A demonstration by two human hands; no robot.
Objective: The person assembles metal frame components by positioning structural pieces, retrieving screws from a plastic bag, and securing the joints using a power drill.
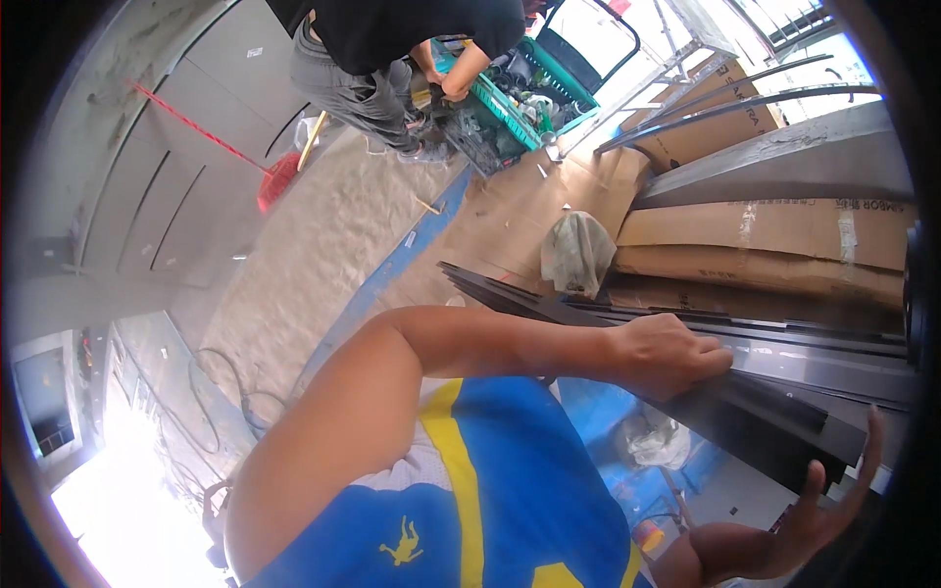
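Right hand (784,534) sits at the lower right edge of the head view, under the near end of the long black metal profile bundle (765,412). Palm is up, fingers spread wide, thumb raised along the bundle's cut end. It looks like it props the end from below rather than closing on it; actual contact is hard to confirm.

Left hand (671,353) is on top of the same bundle, arm reaching across the blue and yellow shirt (490,480). Fingers are curled down over the upper edge and press on the dark surface, knuckles up. A partial hold, not a full wrap.

The bundle lies tilted across the frame, from the right-hand end up and left to a pointed tip near the middle. It rests against stacked flat brown cardboard boxes (765,240) with tape strips.

Below the bundle: blue floor sheet with a crumpled white plastic bag (657,441) and a small round orange and yellow object, too blurred to identify.

Just past the tip, a pale crumpled cloth bag (578,250) sits on cardboard sheets.

Farther out: dusty concrete floor (314,255), loose cables lower left, a red broom (279,176) against the grey wall.

At the far top, another person in dark clothes (382,49) bends over a green plastic crate cart (520,98), both hands in it.
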